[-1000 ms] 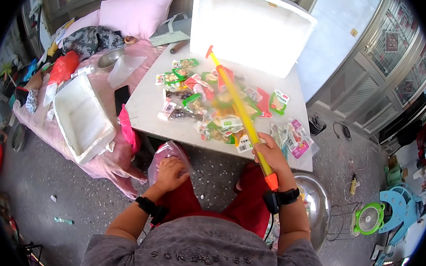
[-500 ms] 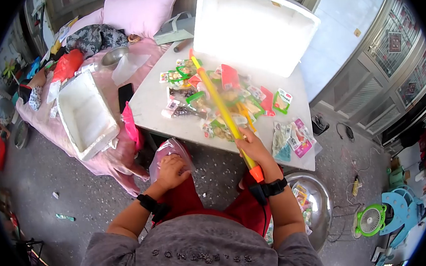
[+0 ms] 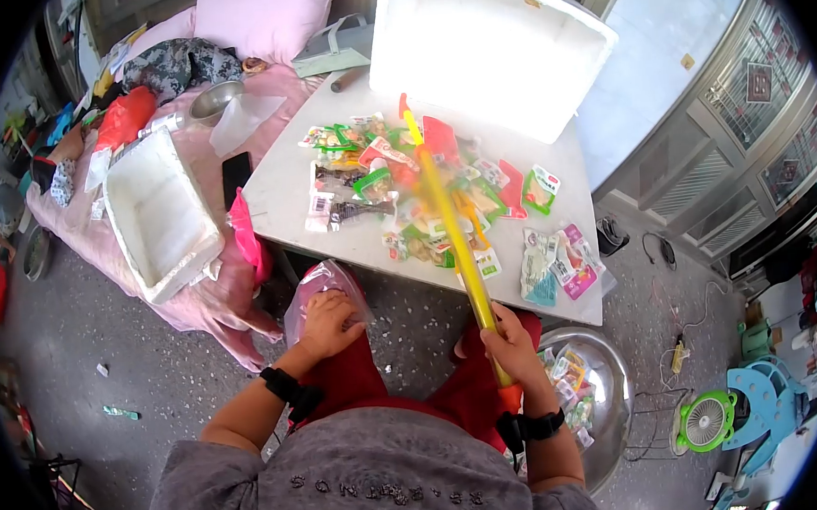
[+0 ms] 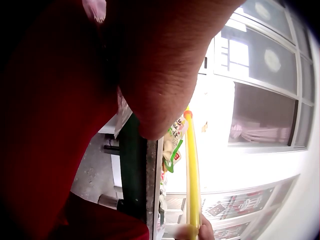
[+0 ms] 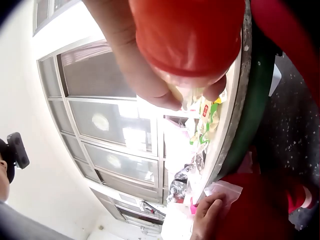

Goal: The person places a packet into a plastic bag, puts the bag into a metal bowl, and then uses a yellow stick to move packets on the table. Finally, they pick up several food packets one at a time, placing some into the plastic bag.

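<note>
My right hand (image 3: 512, 342) grips a long yellow tube (image 3: 460, 242) near its orange-red end cap (image 3: 510, 398). The tube slants up over the table, and its red far tip (image 3: 404, 104) overlaps the base of the white foam box in the head view. Under its middle lies a heap of small food packets (image 3: 417, 240), partly blurred and covered by the tube. In the right wrist view the end cap (image 5: 190, 35) looms close, with fingers around the tube behind it. My left hand (image 3: 331, 322) rests on a clear plastic bag (image 3: 303, 305) over my left knee, fingers relaxed.
A large white foam box (image 3: 494, 50) stands on the table (image 3: 277, 203). Pink and teal packets (image 3: 559, 263) lie near its right corner. A metal basin (image 3: 612, 383) with packets stands at my right. A foam tray (image 3: 160, 220) and phone (image 3: 236, 177) lie on the bed.
My right hand swung the tube's far tip left, then back right, and has drawn nearer my body. Some packets on the table's left side have shifted. The left hand stays on the bag.
</note>
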A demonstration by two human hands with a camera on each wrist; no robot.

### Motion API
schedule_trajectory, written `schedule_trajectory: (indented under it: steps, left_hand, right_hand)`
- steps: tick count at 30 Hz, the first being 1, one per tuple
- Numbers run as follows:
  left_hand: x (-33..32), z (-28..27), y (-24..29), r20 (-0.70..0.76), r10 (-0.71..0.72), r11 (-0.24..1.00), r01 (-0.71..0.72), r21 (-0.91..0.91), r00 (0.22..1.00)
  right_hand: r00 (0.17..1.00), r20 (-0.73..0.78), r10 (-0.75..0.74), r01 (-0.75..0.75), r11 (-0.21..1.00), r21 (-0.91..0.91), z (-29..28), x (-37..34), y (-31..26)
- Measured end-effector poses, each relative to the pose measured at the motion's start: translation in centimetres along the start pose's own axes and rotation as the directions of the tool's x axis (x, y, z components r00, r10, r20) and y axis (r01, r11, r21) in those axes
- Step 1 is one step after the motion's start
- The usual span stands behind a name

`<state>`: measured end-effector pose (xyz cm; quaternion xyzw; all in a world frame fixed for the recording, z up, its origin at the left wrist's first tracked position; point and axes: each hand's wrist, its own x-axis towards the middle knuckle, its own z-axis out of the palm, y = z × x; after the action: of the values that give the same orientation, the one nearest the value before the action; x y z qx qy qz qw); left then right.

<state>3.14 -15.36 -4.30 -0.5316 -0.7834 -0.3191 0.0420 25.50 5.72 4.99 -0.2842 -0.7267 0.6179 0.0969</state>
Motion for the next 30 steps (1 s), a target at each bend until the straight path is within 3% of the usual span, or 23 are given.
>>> schedule_trajectory:
  steps: [5, 8, 13, 16, 17, 20, 26, 29, 30]
  left_hand:
    - [-0.1, 0.1, 0.2, 0.025, -0.017, 1.0, 0.017, -0.016, 1.0]
    - [-0.3, 0.0, 0.1, 0.034, -0.044, 0.997, 0.046, -0.063, 0.998]
    - [0.1, -0.8, -0.3, 0.135, -0.084, 0.968, 0.113, -0.225, 0.987]
    - [0.5, -0.3, -0.9, 0.093, -0.1, 0.881, 0.131, -0.454, 0.991]
    - [0.5, 0.5, -1.4, 0.065, -0.104, 0.874, 0.122, -0.47, 0.992]
    - [0.2, 1.3, -1.9, 0.165, -0.253, 0.737, 0.3, -0.606, 0.953]
    - [1.4, 2.4, -1.4, 0.245, -0.509, 0.577, 0.538, -0.614, 0.825]
    - [2.8, 1.1, 0.4, 0.322, -0.63, 0.19, 0.542, -0.819, 0.707]
    - [3.2, 0.3, 0.9, 0.32, -0.648, 0.159, 0.533, -0.831, 0.691]
  right_hand:
    - [0.999, 0.039, -0.011, 0.002, 0.974, 0.224, 3.1, 3.0, 0.8]
    - [0.991, 0.115, -0.065, 0.046, 0.986, 0.159, 5.5, 4.4, 0.9]
    - [0.945, 0.31, -0.102, 0.144, 0.983, -0.115, 9.7, 5.6, 1.3]
    - [0.863, 0.392, -0.319, 0.419, 0.886, -0.2, 11.8, 6.3, 0.7]
    - [0.861, 0.397, -0.318, 0.426, 0.877, -0.221, 12.2, 6.6, 0.3]
    - [0.845, 0.395, -0.362, 0.473, 0.849, -0.234, 12.9, 7.6, 0.8]
    - [0.871, 0.487, -0.061, 0.074, 0.997, -0.007, 12.7, 8.3, 0.3]
    - [0.833, 0.553, 0.007, -0.073, 0.993, 0.097, 12.1, 7.3, 0.0]
    - [0.816, 0.578, 0.016, -0.099, 0.989, 0.113, 11.8, 7.1, 0.4]
